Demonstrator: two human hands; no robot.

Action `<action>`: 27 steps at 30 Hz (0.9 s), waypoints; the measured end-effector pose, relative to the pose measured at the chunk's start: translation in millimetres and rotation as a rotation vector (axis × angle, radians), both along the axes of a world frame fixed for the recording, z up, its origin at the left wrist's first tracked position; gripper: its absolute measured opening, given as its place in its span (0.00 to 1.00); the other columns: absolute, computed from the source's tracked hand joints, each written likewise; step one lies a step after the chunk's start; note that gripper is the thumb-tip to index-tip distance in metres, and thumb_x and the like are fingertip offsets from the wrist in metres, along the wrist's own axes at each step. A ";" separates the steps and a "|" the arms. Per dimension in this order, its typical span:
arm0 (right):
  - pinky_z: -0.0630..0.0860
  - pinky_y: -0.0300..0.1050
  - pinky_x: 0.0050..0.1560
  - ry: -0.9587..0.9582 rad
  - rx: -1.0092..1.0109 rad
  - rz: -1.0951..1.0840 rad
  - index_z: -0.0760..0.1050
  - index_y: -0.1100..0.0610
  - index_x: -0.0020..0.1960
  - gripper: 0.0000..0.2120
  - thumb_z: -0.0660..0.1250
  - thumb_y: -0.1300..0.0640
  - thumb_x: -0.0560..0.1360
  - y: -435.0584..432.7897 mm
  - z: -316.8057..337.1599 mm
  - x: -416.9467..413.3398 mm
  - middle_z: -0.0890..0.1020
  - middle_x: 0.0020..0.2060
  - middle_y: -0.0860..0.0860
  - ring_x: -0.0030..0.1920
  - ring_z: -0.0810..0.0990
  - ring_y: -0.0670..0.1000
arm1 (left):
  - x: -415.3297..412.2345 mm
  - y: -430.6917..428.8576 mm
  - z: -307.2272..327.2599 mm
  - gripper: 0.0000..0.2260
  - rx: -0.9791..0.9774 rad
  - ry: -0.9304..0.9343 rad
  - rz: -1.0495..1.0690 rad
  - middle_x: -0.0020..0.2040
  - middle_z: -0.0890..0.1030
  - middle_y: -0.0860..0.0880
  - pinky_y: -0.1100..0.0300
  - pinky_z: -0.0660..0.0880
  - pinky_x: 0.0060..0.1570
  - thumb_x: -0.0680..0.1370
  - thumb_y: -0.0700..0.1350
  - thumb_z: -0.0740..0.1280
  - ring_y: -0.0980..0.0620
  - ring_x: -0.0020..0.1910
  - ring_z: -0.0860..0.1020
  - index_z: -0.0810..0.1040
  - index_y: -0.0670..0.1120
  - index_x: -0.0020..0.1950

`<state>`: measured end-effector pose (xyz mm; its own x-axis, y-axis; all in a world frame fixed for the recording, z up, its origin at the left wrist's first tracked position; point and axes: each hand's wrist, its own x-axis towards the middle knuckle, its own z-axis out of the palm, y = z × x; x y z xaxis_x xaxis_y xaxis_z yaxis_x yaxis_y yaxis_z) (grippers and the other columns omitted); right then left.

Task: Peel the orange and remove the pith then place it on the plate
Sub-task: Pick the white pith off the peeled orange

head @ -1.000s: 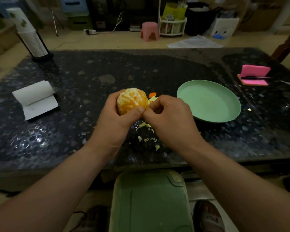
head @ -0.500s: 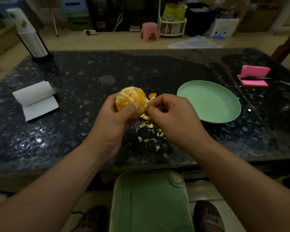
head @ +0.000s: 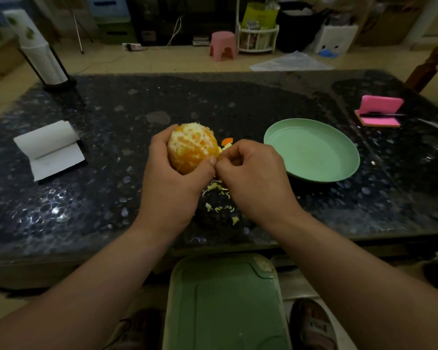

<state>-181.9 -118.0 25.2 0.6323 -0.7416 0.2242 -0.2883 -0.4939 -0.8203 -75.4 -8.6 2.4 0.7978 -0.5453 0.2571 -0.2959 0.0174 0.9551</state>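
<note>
Bench (head: 238, 102) first: dark speckled top, carries everything. Green plate (head: 311, 152), nothing on it, sits just right of your right hand (head: 256, 180), so the drop-off is short. Your left hand (head: 172, 190) wraps the orange (head: 191, 147) from below and behind, thumb across the front, fruit held up off the bench. Right hand is curled, thumb + forefinger pinching at the orange's right edge, touching your left thumb tip. It's prob. on a strand of pith (head: 185, 133), tho the strand itself is too small to make out. Skin looks all off; white patches cover the top and left of the fruit. Loose pith scraps (head: 219, 198) lie on the bench below and btwn the hands, small peel bit (head: 226, 140) just beyond the right one. Past halfway on the pith, I'd judge. Pull strands along the segment, not outward. Hold light w/ the left so nothing bursts, and rotate the fruit to bring the white top round to the pinch.
</note>
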 end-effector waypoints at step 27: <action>0.74 0.40 0.33 -0.165 0.585 0.314 0.80 0.56 0.45 0.08 0.69 0.63 0.82 -26.9 12.2 -11.9 0.86 0.39 0.55 0.35 0.80 0.49 | 17.2 3.2 12.6 0.24 -0.223 0.827 -0.429 0.67 0.83 0.37 0.50 0.84 0.59 0.80 0.50 0.67 0.42 0.60 0.83 0.75 0.41 0.73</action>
